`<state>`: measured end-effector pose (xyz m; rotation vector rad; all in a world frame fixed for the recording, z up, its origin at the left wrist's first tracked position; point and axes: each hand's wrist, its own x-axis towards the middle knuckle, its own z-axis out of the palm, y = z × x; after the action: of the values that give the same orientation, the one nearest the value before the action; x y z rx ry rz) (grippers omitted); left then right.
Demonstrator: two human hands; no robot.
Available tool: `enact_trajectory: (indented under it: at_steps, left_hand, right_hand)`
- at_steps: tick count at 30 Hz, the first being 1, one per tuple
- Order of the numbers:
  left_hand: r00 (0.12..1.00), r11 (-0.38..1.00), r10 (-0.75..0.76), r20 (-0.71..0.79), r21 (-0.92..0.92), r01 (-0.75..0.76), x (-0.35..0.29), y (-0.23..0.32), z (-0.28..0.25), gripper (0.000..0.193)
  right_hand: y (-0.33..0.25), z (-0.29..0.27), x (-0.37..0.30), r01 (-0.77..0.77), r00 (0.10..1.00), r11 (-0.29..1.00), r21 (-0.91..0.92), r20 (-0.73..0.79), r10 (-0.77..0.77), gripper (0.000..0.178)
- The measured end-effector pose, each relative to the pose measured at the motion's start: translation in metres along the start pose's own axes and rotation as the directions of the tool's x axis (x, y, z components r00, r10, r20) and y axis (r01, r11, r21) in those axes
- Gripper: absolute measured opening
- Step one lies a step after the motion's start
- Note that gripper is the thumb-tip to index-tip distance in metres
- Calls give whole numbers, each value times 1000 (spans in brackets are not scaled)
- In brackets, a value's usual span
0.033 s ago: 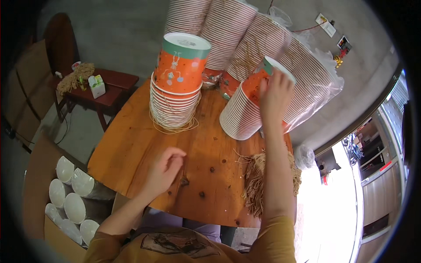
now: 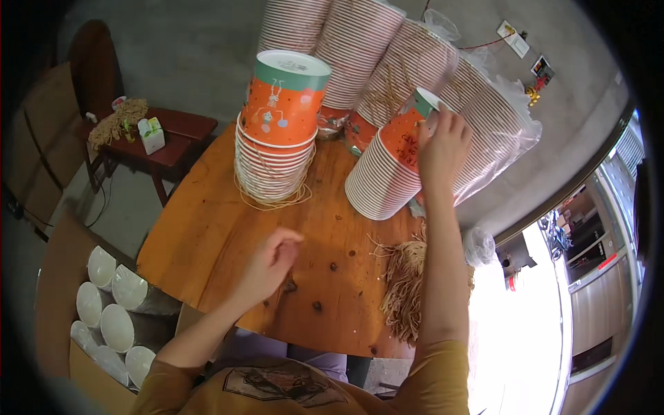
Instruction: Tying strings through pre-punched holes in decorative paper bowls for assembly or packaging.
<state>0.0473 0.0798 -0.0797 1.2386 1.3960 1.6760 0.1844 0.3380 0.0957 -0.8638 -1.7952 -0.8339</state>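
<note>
Right hand: the person's right hand [image 2: 446, 149] is at the upper side of the right-hand stack, fingers bent and thumb toward the orange wall; from where I stand I can't tell whether it clamps the bucket or only lies against it.
Top paper bucket: the orange paper bucket [image 2: 401, 142] under that hand is upside down, its green band [image 2: 420, 105] and white base uppermost, leaning a little with its stack.
Right-hand stack: the nested white rims [image 2: 380, 183] below it sit toward the table's far right corner.
Left hand: the left hand [image 2: 270, 266] is over the near half of the table, fingers loosely curled, thumb and fingertips apart.
Twine-looped stack: another upside-down stack [image 2: 277, 162] stands near the far left edge, orange and green on top, with pale twine [image 2: 277, 205] looped loosely around its rims and trailing onto the wood.
Tall stacks: more nested buckets [image 2: 360, 41] rise along the far edge, some in clear plastic bags [image 2: 508, 149].
Twine bundle: a thick bundle of brown twine [image 2: 404, 287] lies at the right edge, toward the near right corner, partly behind the right forearm.
Table: the brown wooden top [image 2: 228, 228] has dark knots and a curved left side.
Carton: off the near left corner, an open cardboard carton [image 2: 59, 263] holds plastic-wrapped white tubs [image 2: 119, 328].
Low bench: a red-brown bench [image 2: 183, 128] by the wall carries more twine [image 2: 114, 128] and a small white-and-green box [image 2: 151, 136].
Doorway: bright light comes through the doorway [image 2: 512, 332] on the right.
</note>
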Motion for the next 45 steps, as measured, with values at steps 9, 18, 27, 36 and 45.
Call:
enact_trajectory:
  at_steps: [9,18,27,36,45]
  left_hand:
    - [891,926,290,348,132,-353,97,-40,94,59]
    - [892,920,218,395,222,-323,125,-53,116,63]
    - [948,974,185,258,79,-211,128,-3,109,54]
    - [876,761,462,140,-570,-310,67,87,108,32]
    - [871,839,481,-95,340,-426,12,46,62,16]
  right_hand:
    - [66,3,39,-125,963,940,318,266,37,17]
    - [93,-15,68,-223,963,811,541,250,98,18]
    - [97,-127,45,-116,960,832,542,-153,233,16]
    - [52,-182,-168,-357,893,563,745,95,441,16]
    - [40,-157,-222,-594,774,577,560,594,221,16]
